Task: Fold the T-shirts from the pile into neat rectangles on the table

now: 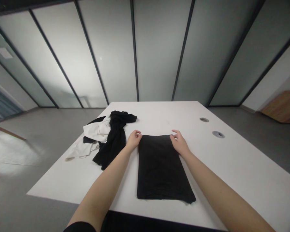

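Note:
A folded black garment (163,167) lies in a near rectangle on the white table (232,161) in front of me. Its far edge runs straight between my hands, and the near right corner sticks out a little. At the far left corner, my left hand (134,139) pinches the cloth between thumb and fingers. My right hand (180,143) grips the far right corner, thumb on top, with its index finger stretched past the edge. What kind of garment it is does not show in the folded state.
Left of my left forearm lies a loose heap with a black garment (117,132) and white clothes (99,130). Two round cable grommets (218,134) are set in the table's right side. Frosted glass panels (157,48) stand behind the table.

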The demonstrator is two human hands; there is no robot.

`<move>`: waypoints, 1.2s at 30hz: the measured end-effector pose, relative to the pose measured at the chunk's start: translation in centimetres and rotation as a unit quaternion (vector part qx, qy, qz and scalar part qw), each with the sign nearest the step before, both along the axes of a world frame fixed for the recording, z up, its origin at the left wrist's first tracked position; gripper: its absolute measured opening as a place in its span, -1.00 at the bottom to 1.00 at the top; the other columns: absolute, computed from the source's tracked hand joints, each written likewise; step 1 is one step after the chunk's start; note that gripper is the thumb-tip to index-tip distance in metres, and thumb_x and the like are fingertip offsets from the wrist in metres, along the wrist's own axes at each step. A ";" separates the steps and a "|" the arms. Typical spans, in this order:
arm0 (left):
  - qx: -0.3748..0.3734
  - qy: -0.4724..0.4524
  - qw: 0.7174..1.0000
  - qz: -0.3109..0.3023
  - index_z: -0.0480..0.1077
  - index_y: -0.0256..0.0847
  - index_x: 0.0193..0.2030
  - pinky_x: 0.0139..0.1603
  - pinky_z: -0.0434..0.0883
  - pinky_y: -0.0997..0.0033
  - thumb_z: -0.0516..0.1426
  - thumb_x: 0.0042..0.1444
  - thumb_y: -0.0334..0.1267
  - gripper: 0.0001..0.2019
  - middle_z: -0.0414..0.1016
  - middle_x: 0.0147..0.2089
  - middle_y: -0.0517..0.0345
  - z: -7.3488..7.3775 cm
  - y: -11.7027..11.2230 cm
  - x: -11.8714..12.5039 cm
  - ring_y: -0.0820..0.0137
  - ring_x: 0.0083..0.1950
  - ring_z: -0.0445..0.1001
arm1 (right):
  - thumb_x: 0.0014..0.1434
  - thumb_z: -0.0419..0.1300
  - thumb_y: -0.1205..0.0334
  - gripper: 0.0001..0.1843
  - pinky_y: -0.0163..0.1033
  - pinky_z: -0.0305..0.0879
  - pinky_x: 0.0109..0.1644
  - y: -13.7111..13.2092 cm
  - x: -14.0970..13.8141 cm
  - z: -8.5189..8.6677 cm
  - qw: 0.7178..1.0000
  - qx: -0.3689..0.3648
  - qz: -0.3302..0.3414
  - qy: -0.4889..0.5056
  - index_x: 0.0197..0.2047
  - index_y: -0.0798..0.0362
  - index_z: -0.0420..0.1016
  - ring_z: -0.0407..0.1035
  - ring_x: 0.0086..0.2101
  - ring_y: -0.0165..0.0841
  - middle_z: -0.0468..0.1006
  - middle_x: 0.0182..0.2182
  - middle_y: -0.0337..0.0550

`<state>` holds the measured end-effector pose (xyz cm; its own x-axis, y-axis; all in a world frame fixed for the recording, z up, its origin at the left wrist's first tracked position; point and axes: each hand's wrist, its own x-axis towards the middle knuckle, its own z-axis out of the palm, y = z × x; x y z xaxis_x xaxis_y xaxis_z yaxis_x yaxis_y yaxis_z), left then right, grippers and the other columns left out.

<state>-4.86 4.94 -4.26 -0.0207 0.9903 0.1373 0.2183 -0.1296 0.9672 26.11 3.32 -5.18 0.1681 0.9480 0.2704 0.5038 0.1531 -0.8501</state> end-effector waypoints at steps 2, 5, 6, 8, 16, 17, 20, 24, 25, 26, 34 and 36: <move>0.005 0.000 1.000 0.008 0.44 -0.15 -0.12 -0.38 0.28 0.46 0.28 0.16 -0.26 -0.83 0.49 -0.40 0.26 0.0 0.0 0.0 0.43 -0.43 0.41 | 0.28 0.12 0.00 -0.49 -0.07 0.43 -0.16 0.0 0.0 -0.1 1.000 0.019 -0.003 -0.014 0.22 0.01 0.48 0.48 -0.39 -0.21 0.62 -0.26 -0.10; 0.013 0.001 1.000 0.021 0.44 -0.15 -0.11 -0.36 0.31 0.45 0.27 0.18 -0.26 -0.83 0.50 -0.37 0.24 -0.1 0.0 0.0 0.42 -0.40 0.44 | 0.29 0.09 0.07 -0.53 -0.03 0.47 -0.12 0.0 0.0 -0.4 0.999 0.038 -0.004 -0.018 0.19 0.00 0.52 0.51 -0.36 -0.21 0.64 -0.14 -0.01; 0.013 0.004 1.000 0.026 0.43 -0.15 -0.11 -0.35 0.32 0.45 0.27 0.18 -0.26 -0.83 0.51 -0.36 0.24 -0.2 0.0 0.0 0.42 -0.39 0.45 | 0.29 0.08 0.10 -0.54 -0.02 0.49 -0.09 0.0 0.0 -0.6 0.999 0.046 -0.002 -0.018 0.18 0.00 0.52 0.52 -0.32 -0.20 0.64 -0.10 0.02; 0.013 0.015 0.999 0.035 0.43 -0.15 -0.11 -0.33 0.34 0.45 0.26 0.19 -0.28 -0.85 0.52 -0.33 0.22 -0.2 0.0 0.1 0.41 -0.37 0.47 | 0.29 0.06 0.15 -0.56 0.02 0.51 -0.01 0.0 0.0 -0.8 0.997 0.069 0.008 -0.021 0.16 0.00 0.53 0.56 -0.21 -0.16 0.64 -0.03 0.06; 0.033 0.065 0.996 0.052 0.45 -0.15 -0.16 -0.19 0.46 0.40 0.25 0.19 -0.34 -0.90 0.56 -0.26 0.14 0.2 -0.2 0.5 0.37 -0.26 0.54 | 0.23 0.12 0.23 -0.62 0.12 0.48 0.20 0.1 0.1 -0.9 0.987 0.134 0.042 -0.079 0.08 -0.01 0.56 0.51 0.05 -0.08 0.61 -0.01 0.06; 0.031 0.067 0.996 0.052 0.45 -0.15 -0.17 -0.20 0.46 0.40 0.25 0.19 -0.35 -0.90 0.55 -0.26 0.14 0.3 -0.2 0.5 0.37 -0.27 0.54 | 0.24 0.12 0.23 -0.63 0.13 0.47 0.21 0.1 0.1 -0.8 0.986 0.131 0.050 -0.087 0.07 -0.02 0.57 0.50 0.06 -0.08 0.61 0.00 0.05; 0.030 0.069 0.996 0.046 0.45 -0.16 -0.18 -0.20 0.48 0.39 0.24 0.19 -0.36 -0.91 0.56 -0.26 0.14 0.6 -0.3 0.6 0.37 -0.28 0.54 | 0.25 0.12 0.22 -0.66 0.14 0.45 0.23 -0.1 0.0 -0.6 0.984 0.130 0.064 -0.106 0.04 -0.03 0.58 0.50 0.06 -0.08 0.61 -0.01 0.03; 0.030 0.071 0.996 0.048 0.45 -0.16 -0.19 -0.19 0.50 0.37 0.25 0.18 -0.36 -0.91 0.58 -0.23 0.12 0.7 -0.4 0.7 0.37 -0.28 0.54 | 0.26 0.12 0.22 -0.68 0.13 0.43 0.25 -0.3 -0.2 -0.5 0.981 0.137 0.070 -0.117 0.03 -0.05 0.59 0.49 0.06 -0.08 0.61 -0.01 0.01; 0.031 0.073 0.996 0.049 0.45 -0.16 -0.19 -0.18 0.50 0.37 0.25 0.18 -0.37 -0.91 0.58 -0.22 0.11 0.8 -0.4 0.8 0.37 -0.28 0.54 | 0.27 0.12 0.22 -0.68 0.13 0.42 0.26 -0.3 -0.2 -0.5 0.980 0.139 0.071 -0.120 0.03 -0.05 0.59 0.49 0.06 -0.09 0.61 -0.01 0.00; 0.033 0.077 0.995 0.050 0.45 -0.16 -0.20 -0.17 0.50 0.36 0.24 0.18 -0.38 -0.91 0.59 -0.21 0.11 0.8 -0.4 0.8 0.37 -0.27 0.55 | 0.27 0.12 0.22 -0.68 0.12 0.42 0.26 -0.3 -0.2 -0.5 0.980 0.141 0.073 -0.123 0.03 -0.04 0.59 0.49 0.05 -0.09 0.61 -0.01 0.00; 0.049 0.102 0.992 0.054 0.44 -0.15 -0.20 -0.12 0.50 0.33 0.20 0.20 -0.37 -0.94 0.59 -0.18 0.10 0.7 -0.4 0.9 0.34 -0.22 0.56 | 0.27 0.11 0.24 -0.68 0.14 0.40 0.27 -0.4 -0.2 -0.3 0.976 0.152 0.084 -0.129 0.03 -0.01 0.59 0.49 0.06 -0.06 0.62 -0.01 0.04; 0.052 0.105 0.992 0.053 0.44 -0.15 -0.20 -0.11 0.50 0.32 0.20 0.20 -0.36 -0.94 0.59 -0.19 0.10 0.7 -0.4 0.9 0.33 -0.22 0.56 | 0.27 0.12 0.24 -0.67 0.14 0.39 0.28 -0.4 -0.2 -0.3 0.977 0.148 0.083 -0.129 0.04 -0.02 0.59 0.48 0.08 -0.07 0.62 0.00 0.04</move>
